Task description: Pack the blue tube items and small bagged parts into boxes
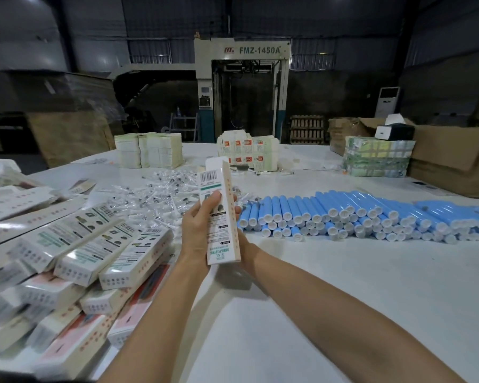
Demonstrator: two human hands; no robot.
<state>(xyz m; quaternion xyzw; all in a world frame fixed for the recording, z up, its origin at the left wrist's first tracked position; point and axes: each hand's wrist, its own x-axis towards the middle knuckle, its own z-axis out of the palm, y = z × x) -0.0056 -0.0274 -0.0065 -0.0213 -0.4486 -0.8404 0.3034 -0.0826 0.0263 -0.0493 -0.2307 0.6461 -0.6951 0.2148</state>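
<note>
Forearms come in from bottom of frame, both meeting at one box (222,217) held above the table (343,294), mid-frame.

L hand (197,230) grips box from its left side, thumb on the printed face, fingers wrapped behind. R hand (244,242) is mostly hidden by the carton; fingertips show at its right edge, heel near the bottom corner, so it also holds box. Neither hand is free.

Box orientation: long axis near vertical, leaning slightly. Top flap is open and points up and away from the person; closed end is down, toward the wrists. Barcode sits near the top. Contents: can't tell.

Handling, as judged: thin card carton, light, crushes easily if squeezed mid-span. Best held by the long edges, low down, leaving the mouth clear for loading.

Blue tubes (343,214) lie stacked on table to the right, white caps facing the camera, long axes running away. Prob. stiff, smooth, apt to roll; take one round the barrel and feed it cap-last or cap-first along the box axis.

Bagged parts (161,194) are a loose heap behind L hand. Small, slippery film, so pinch one bag.

Packed boxes (94,252) are piled at left; flat cartons (150,150) are stacked at the far edge.
</note>
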